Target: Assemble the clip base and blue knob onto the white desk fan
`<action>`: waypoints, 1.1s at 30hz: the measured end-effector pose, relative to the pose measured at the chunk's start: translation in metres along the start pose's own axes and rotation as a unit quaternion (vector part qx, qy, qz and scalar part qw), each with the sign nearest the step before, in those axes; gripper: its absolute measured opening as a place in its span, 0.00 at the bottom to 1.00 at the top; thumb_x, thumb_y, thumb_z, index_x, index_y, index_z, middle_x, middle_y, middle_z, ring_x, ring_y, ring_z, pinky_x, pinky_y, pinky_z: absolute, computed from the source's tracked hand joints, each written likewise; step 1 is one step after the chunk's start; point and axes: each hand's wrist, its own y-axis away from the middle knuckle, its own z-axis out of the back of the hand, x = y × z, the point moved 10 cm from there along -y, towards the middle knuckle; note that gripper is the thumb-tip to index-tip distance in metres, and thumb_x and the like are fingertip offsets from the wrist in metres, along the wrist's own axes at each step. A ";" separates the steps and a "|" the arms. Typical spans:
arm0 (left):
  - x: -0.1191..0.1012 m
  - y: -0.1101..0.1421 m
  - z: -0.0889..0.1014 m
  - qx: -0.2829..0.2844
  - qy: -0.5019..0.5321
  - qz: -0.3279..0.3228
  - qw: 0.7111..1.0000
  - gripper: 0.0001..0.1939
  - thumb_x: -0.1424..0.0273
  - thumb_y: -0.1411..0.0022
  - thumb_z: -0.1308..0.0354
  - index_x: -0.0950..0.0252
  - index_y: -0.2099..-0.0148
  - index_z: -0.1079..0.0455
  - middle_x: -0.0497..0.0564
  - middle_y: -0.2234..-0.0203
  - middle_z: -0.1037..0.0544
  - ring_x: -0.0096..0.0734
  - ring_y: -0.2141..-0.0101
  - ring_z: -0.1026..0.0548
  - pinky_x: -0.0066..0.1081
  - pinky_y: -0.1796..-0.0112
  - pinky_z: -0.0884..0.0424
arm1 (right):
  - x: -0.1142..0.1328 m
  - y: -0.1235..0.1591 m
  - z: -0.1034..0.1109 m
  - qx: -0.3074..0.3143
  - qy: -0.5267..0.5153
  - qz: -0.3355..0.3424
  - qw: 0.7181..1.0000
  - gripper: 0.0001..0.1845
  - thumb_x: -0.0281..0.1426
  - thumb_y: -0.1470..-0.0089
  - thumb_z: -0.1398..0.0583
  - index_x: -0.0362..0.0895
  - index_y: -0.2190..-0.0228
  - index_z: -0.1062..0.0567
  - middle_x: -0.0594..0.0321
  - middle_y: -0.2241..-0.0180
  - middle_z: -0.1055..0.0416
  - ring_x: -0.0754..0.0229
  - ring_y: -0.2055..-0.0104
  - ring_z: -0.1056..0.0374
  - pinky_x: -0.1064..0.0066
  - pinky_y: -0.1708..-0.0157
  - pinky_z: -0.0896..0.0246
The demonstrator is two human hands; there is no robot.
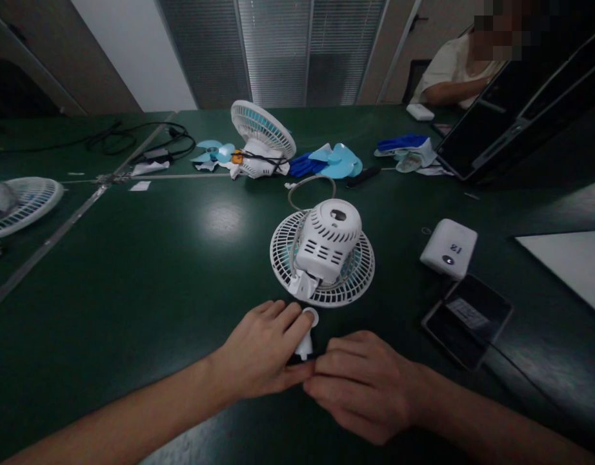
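Note:
A small white fan (326, 255) lies face down on the dark green table (157, 271), its motor housing up and its grille flat. Just in front of it my left hand (261, 352) and my right hand (365, 384) meet over a small white plastic part (307, 336), likely a piece of the fan's stand. My left thumb and fingers pinch this part. My right hand's fingers are curled, pressing at the part's base, where a dark bit shows.
A white power bank (448, 247) and a dark phone (466, 318) lie to the right. Farther back are another fan (262, 139), blue blades (340, 161), blue gloves (401, 143), cables (133, 139). A fan grille (24, 203) sits far left. A person (459, 68) sits back right behind a laptop (520, 103).

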 end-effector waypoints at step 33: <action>0.043 0.023 0.004 -0.243 0.569 0.191 0.762 0.11 0.68 0.28 0.44 0.61 0.47 0.40 0.49 0.63 0.29 0.26 0.71 0.28 0.27 0.70 0.29 | -0.067 0.029 0.051 -0.274 -0.088 -0.210 0.934 0.20 0.18 0.43 0.38 0.45 0.50 0.26 0.56 0.55 0.23 0.52 0.52 0.26 0.56 0.54 0.29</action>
